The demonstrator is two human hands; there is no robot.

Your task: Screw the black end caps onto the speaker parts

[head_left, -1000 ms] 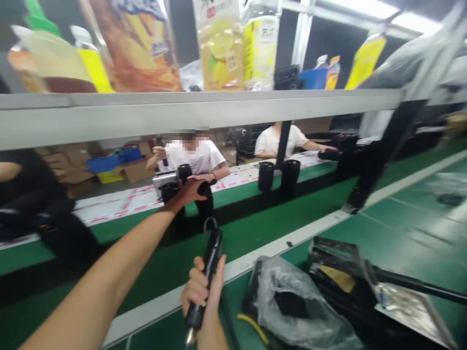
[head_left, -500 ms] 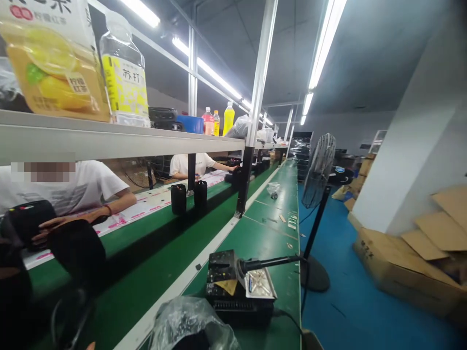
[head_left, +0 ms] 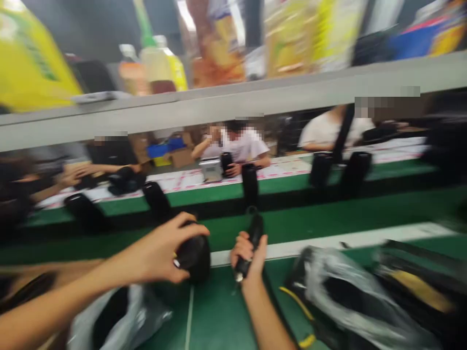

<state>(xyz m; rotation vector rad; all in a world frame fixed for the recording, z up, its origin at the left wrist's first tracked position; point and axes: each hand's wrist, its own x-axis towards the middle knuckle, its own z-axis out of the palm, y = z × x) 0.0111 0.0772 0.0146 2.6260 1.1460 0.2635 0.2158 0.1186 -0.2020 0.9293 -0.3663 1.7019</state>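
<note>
My left hand (head_left: 160,253) is wrapped over the top of a black cylindrical speaker (head_left: 194,256) that stands on the green bench (head_left: 219,311) in front of me. My right hand (head_left: 248,255) grips a black electric screwdriver (head_left: 251,240) upright, its tip pointing down at the bench, just right of the speaker. The picture is blurred by head movement.
Several more black speakers (head_left: 250,183) ride on the green conveyor (head_left: 292,221) beyond. Other people in white shirts (head_left: 241,146) work on the far side. A grey shelf (head_left: 233,104) with bottles runs overhead. Plastic bags (head_left: 343,296) and a black stand (head_left: 419,282) lie at right.
The view swung far to the right and back. My left hand, stretched out over the conveyor a second ago, has come back to the near bench and now holds a black speaker.
</note>
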